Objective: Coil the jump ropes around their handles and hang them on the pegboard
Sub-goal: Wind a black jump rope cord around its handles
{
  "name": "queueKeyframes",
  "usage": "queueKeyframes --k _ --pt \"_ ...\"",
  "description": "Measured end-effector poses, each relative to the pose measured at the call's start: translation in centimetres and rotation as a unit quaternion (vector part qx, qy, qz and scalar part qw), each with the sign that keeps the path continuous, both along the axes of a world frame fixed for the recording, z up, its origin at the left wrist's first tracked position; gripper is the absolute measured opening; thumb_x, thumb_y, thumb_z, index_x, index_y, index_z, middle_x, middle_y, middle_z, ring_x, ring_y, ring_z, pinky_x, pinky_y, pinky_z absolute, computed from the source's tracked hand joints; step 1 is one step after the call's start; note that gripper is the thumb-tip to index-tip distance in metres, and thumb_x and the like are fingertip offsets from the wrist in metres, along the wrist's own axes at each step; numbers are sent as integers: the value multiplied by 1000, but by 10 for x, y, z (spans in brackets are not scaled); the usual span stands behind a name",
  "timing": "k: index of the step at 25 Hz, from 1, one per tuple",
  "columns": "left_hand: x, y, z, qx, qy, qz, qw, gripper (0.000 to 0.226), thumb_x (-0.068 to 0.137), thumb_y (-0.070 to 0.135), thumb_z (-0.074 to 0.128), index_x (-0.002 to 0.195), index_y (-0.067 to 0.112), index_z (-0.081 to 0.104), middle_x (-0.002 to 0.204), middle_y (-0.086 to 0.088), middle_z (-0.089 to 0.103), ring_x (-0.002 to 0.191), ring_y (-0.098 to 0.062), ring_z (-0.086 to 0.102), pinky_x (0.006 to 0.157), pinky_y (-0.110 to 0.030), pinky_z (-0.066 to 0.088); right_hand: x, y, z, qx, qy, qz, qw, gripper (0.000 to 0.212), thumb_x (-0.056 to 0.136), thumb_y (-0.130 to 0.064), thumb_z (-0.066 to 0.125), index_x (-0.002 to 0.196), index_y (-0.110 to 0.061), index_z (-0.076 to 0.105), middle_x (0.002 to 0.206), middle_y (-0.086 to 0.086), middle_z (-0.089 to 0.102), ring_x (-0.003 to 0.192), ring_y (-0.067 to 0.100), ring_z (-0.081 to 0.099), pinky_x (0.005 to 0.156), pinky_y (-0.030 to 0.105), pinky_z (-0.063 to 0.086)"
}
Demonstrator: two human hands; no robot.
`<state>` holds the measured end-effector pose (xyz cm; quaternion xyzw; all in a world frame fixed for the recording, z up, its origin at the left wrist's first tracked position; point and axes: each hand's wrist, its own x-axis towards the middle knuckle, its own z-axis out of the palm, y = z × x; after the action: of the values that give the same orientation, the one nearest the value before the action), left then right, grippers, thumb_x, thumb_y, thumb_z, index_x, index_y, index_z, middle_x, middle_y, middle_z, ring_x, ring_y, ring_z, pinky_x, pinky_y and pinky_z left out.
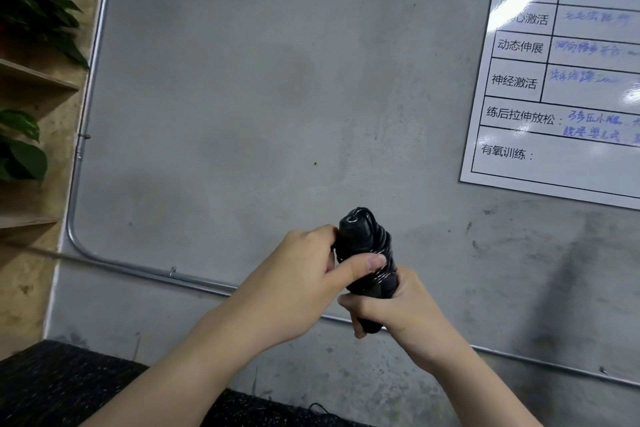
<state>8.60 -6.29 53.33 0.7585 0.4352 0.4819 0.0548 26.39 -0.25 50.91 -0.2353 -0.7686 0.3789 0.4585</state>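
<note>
A black jump rope point(367, 250) is held upright in front of a grey wall, its cord wound in tight turns around the black handles. My left hand point(304, 274) grips the upper part of the bundle, thumb pressed across the coils. My right hand point(391, 308) grips the lower end of the handles from the right. No pegboard is in view.
A white training chart point(561, 87) hangs on the wall at the upper right. A metal conduit point(86, 135) runs down and along the wall. Wooden shelves point(38, 80) with green plants stand at the left. Dark speckled flooring point(69, 388) lies below.
</note>
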Motion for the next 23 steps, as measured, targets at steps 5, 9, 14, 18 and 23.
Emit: queueKeyframes --k 5,9,14,18,23 --pt "-8 -4 11 -11 -22 -112 993 42 97 60 55 105 21 69 91 2 77 89 -19 73 86 -44 56 -2 -19 6 -9 9 19 1000 24 83 -6 80 89 0 58 65 17 60 52 25 55 50 24 45" --pt "-17 -17 16 -55 -73 -220 971 44 97 58 55 80 18 53 54 11 34 46 -8 30 44 -19 27 18 -36 24 -166 -13 333 928 43 88 -27 73 116 0 55 86 19 64 68 26 63 66 33 52" --pt "-24 -23 26 -64 -88 -168 980 61 68 91 54 62 31 63 47 13 35 40 -5 30 41 -18 26 6 -49 27 -149 7 284 947 29 81 -5 74 105 -7 58 73 11 40 56 18 45 52 29 37" --pt "-40 -17 29 -57 20 15 998 120 39 112 37 77 0 57 54 9 35 49 -10 33 52 -27 30 2 -45 24 -103 16 216 971 33 83 3 68 104 10 44 74 14 38 55 21 41 52 31 35" --pt "-37 -15 26 -10 -5 40 999 94 63 96 56 74 3 56 61 13 35 58 -9 33 56 -29 26 7 -36 24 -44 -15 119 992 41 80 -7 74 109 8 50 72 18 46 55 25 42 54 35 35"
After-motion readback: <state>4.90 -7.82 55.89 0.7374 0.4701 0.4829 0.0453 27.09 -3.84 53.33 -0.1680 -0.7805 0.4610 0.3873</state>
